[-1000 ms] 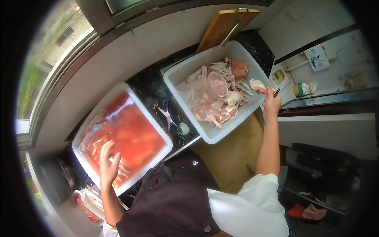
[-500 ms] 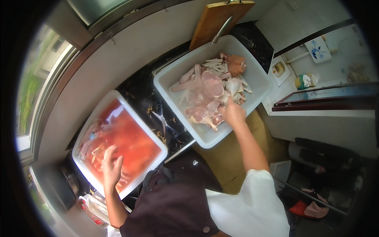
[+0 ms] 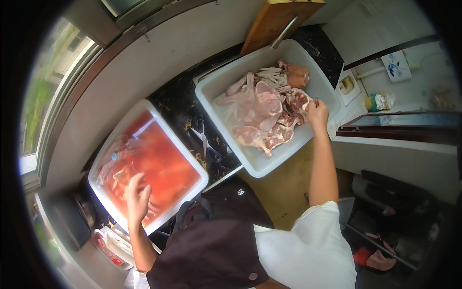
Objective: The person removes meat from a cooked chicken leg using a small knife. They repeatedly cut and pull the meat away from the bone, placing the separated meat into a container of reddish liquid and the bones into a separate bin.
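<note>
My left hand (image 3: 137, 196) is open, fingers loosely curled, above the left white tub (image 3: 195, 179) of reddish liquid with meat pieces in it. At the right tub (image 3: 253, 163), my right hand (image 3: 317, 114) is closed on small dark tweezers (image 3: 316, 102), beside a reddish cut piece of meat (image 3: 297, 100); whether it also grips that piece is unclear. Pale raw poultry pieces (image 3: 267, 101), several feet (image 3: 270, 77) and a browner piece (image 3: 298, 74) lie in this tub, part of them under cloudy water.
Scissors (image 3: 204, 142) rest on the black counter (image 3: 178, 96) between the tubs. A wooden board (image 3: 260, 21) stands behind a tap (image 3: 283, 32). A window (image 3: 53, 91) is at left, a framed opening (image 3: 385, 119) at right, stacked containers (image 3: 113, 243) at lower left.
My right hand has lowered a pale leg piece from the tub's right edge into the pile, then moved back rightward to a reddish piece. My left hand has barely moved.
</note>
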A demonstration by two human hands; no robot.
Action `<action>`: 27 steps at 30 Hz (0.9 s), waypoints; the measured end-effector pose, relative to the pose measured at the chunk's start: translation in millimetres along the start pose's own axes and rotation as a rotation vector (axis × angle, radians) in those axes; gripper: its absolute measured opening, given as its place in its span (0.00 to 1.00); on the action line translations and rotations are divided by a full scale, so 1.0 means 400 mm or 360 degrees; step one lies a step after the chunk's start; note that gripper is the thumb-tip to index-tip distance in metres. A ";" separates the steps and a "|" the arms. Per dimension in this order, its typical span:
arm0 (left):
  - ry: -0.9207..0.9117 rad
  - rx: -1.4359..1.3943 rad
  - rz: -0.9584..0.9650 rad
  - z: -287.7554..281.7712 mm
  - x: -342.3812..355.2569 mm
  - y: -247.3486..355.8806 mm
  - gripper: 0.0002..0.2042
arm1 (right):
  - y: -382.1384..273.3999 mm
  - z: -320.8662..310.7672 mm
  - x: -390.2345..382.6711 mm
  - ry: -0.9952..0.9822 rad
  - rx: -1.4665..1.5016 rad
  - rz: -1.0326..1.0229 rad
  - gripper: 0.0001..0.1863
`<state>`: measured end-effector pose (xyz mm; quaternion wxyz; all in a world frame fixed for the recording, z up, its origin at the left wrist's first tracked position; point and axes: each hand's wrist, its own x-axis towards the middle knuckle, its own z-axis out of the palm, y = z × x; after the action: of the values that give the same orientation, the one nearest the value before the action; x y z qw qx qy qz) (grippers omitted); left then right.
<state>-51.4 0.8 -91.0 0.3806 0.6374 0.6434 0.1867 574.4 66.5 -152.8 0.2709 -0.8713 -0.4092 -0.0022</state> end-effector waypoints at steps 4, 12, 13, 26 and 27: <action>0.0070 -0.0125 -0.0055 -0.017 0.003 -0.053 0.19 | -0.003 -0.064 -0.001 -0.0286 0.0618 0.0332 0.17; 0.0524 -0.0185 -0.0733 -0.094 -0.071 -0.241 0.19 | -0.218 -0.016 -0.236 -0.0676 0.1407 0.0235 0.08; 0.0575 -0.0163 -0.0665 -0.099 -0.093 -0.267 0.19 | -0.262 -0.004 -0.291 -0.0898 0.1201 0.0150 0.09; 0.0317 -0.0594 -0.0592 -0.050 -0.181 -0.414 0.16 | -0.372 0.009 -0.470 -0.0906 -0.0639 -0.0451 0.27; 0.0286 -0.0586 -0.0578 -0.058 -0.172 -0.414 0.16 | -0.354 0.006 -0.437 -0.1096 -0.0695 -0.0425 0.32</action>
<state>-187.6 -79.4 -178.7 0.4587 0.4125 0.7337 0.2850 356.2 16.6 -127.7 -0.0749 -0.7974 -0.5750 0.1673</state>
